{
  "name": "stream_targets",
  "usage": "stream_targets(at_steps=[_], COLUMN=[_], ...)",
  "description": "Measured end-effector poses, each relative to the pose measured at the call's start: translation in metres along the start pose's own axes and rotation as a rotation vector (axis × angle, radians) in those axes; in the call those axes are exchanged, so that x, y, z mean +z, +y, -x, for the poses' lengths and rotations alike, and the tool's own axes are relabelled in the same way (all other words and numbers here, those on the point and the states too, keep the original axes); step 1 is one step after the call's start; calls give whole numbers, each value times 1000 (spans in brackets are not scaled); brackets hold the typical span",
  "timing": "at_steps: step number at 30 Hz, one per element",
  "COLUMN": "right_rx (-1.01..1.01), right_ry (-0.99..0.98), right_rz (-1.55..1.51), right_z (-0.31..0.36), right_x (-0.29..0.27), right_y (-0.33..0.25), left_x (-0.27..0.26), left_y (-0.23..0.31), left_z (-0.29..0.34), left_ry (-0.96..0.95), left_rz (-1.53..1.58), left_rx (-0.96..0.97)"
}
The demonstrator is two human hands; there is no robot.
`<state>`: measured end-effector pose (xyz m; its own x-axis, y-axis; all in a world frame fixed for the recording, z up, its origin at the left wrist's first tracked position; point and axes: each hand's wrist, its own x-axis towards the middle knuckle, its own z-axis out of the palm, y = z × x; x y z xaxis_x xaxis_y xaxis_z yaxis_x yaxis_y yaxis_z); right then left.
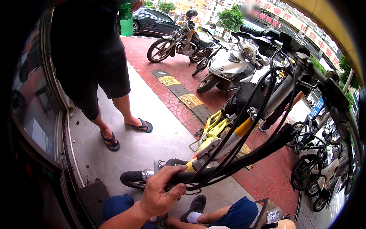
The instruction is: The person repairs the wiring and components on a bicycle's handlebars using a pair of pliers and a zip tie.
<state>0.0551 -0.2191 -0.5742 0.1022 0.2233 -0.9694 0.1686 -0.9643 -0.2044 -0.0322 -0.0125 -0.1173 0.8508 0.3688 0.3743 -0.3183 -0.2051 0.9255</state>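
Outdoors, the yellow electric bicycle (228, 133) stands on the grey pavement (152, 126), its handlebar and black cables reaching toward the camera. A standing person in black shorts and flip-flops (95, 65) holds a green bottle (126, 17). Parked motorcycles (206, 53) line the red brick. The person's left hand (160, 192) is clenched around the black tube (190, 176) near the front wheel (133, 178). The right hand is out of sight.

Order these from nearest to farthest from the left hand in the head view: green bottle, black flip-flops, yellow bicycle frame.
From the left hand:
1. Yellow bicycle frame, just up and right of it.
2. Black flip-flops, on the pavement, upper left.
3. Green bottle, top, held by the standing person.
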Motion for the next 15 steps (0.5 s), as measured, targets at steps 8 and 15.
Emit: stream_targets(at_steps=[8, 15], right_rx=[80, 126], right_ry=[67, 93], right_rz=[-246, -393], right_z=[21, 31], right_x=[-54, -54], right_y=[22, 51], left_x=[6, 17], left_y=[6, 8], left_z=[1, 2], left_ry=[27, 140], left_rz=[-65, -82], left_rx=[39, 38])
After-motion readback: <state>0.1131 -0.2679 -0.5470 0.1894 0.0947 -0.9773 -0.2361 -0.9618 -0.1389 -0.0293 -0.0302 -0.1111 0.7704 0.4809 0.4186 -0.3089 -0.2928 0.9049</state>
